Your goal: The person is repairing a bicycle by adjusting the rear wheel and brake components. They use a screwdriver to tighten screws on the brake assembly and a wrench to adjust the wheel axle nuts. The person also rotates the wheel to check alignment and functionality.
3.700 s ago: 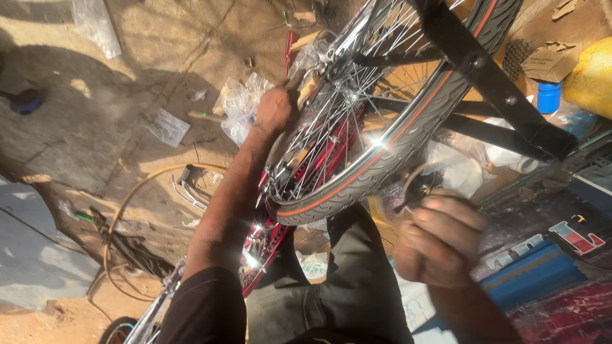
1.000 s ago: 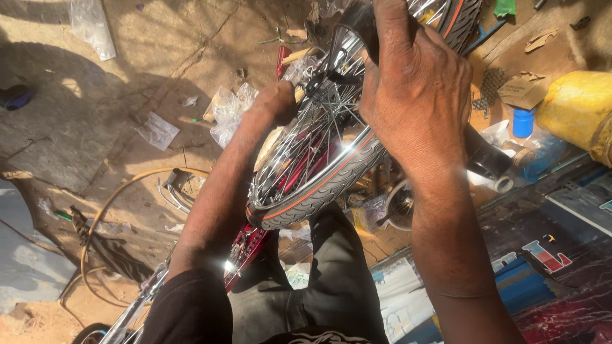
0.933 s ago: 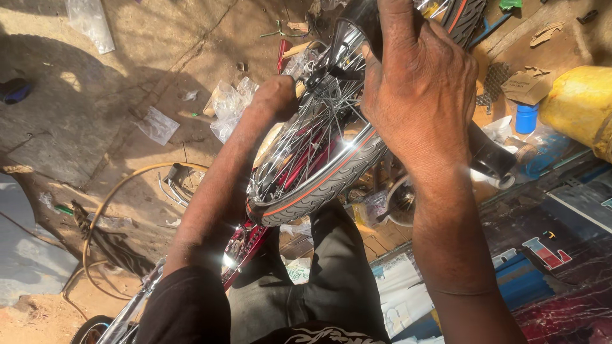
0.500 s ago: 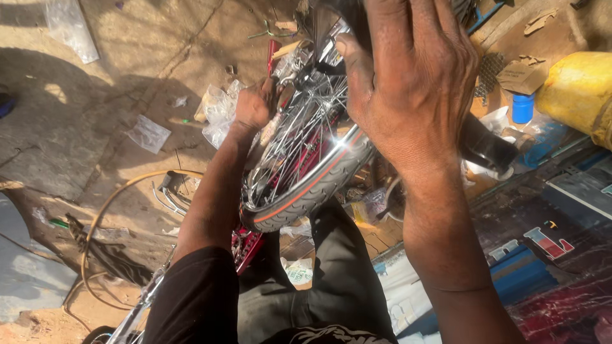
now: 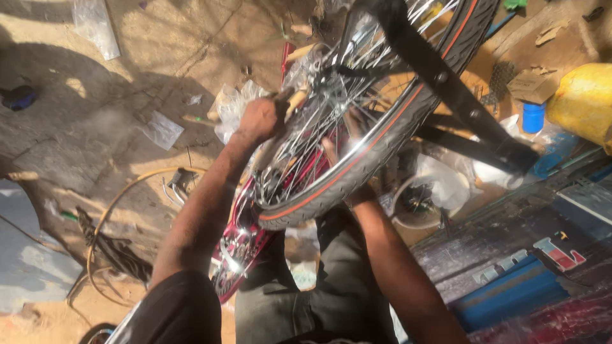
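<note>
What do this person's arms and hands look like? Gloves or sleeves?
No gloves: the left hand and the right hand, partly hidden behind the wheel, are bare. Forearms are bare too; dark short sleeves cover the upper arms. No watch or rings visible.

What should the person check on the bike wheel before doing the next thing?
1. Left hand gripping at the spokes side of the wheel: ok.
2. Right hand in plain sight: not ok, it sits behind the rim and spokes, mostly hidden.
3. Fingers clear of the spokes: cannot tell.
4. Tyre seated on the rim along the near edge: ok, looks even.
5. Black fork arm lying across the wheel: ok, it crosses the tyre.
6. Ground underfoot tidy: not ok, plastic bags and a loose hoop lie about.
</note>
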